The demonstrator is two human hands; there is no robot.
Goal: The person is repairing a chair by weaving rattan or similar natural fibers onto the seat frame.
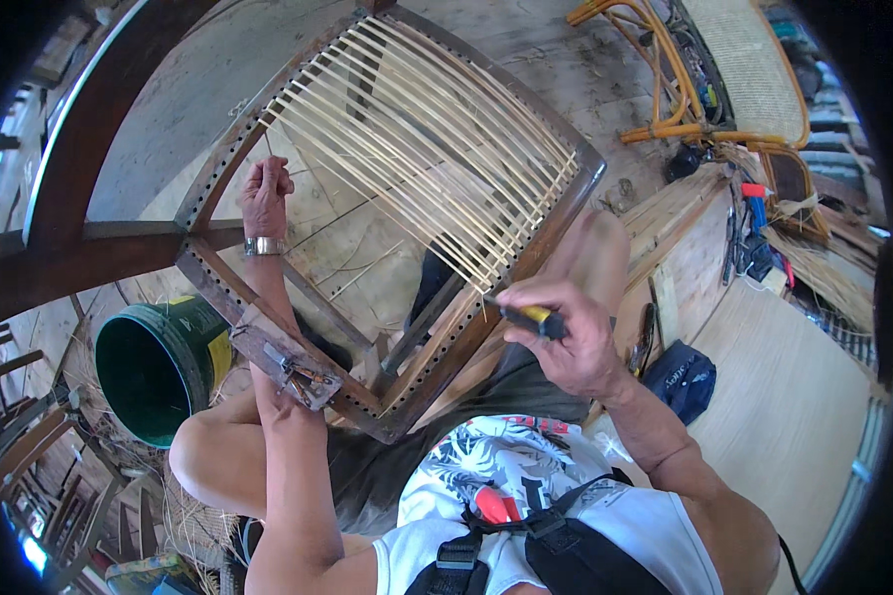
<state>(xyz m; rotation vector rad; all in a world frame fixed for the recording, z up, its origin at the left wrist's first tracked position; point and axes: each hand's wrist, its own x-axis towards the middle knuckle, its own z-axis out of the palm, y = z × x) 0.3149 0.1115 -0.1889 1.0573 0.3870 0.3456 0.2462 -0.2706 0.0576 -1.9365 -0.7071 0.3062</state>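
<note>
A dark wooden chair frame lies tilted over my lap, its rails lined with small drilled holes. Pale cane strands run side by side across the far part of its seat opening. My right hand grips an awl by its yellow-and-black handle, the tip at the right rail beside the nearest strand's end. Inside the opening, near the left rail, my left hand is closed in a fist; anything in its fingers is too small to make out. That forearm passes beneath the frame's near-left rail.
A green bucket lies tipped at the left. A small wooden block with metal bits sits on the frame's near-left rail. To the right are a dark blue pouch, a pale board and hand tools. Rattan furniture stands far right.
</note>
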